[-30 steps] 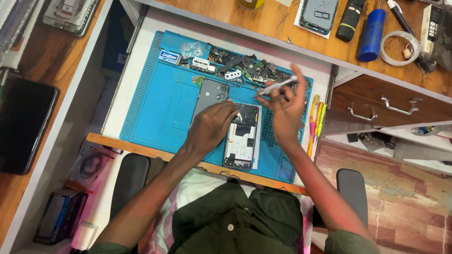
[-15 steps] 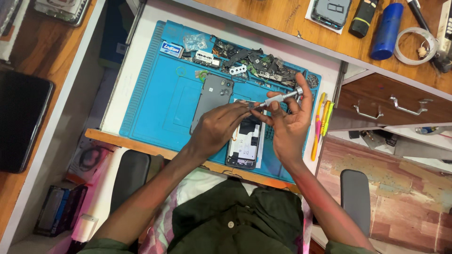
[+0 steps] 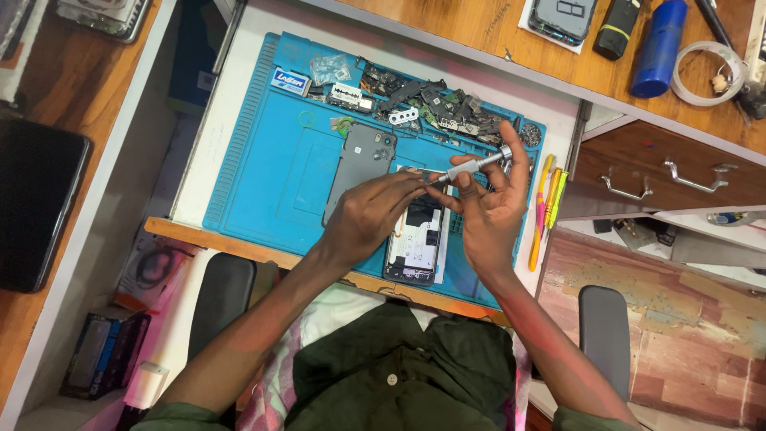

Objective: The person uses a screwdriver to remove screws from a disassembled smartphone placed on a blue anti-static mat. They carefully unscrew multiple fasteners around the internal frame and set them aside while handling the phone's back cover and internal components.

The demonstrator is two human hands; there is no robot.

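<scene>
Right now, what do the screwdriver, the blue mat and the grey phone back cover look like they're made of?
Screwdriver: looks like metal, silvery with a bright sheen, held in the right hand.
Blue mat: probably silicone or rubber, matte, with moulded ridges and trays.
Grey back cover: likely plastic, smooth dull finish; could be coated metal.

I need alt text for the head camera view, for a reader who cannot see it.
Two bare hands meet over an opened phone on a blue work mat: the right hand holds a small silver screwdriver, and the left hand pinches at its tip. A grey back cover and small loose parts lie on the mat beside them.
</scene>
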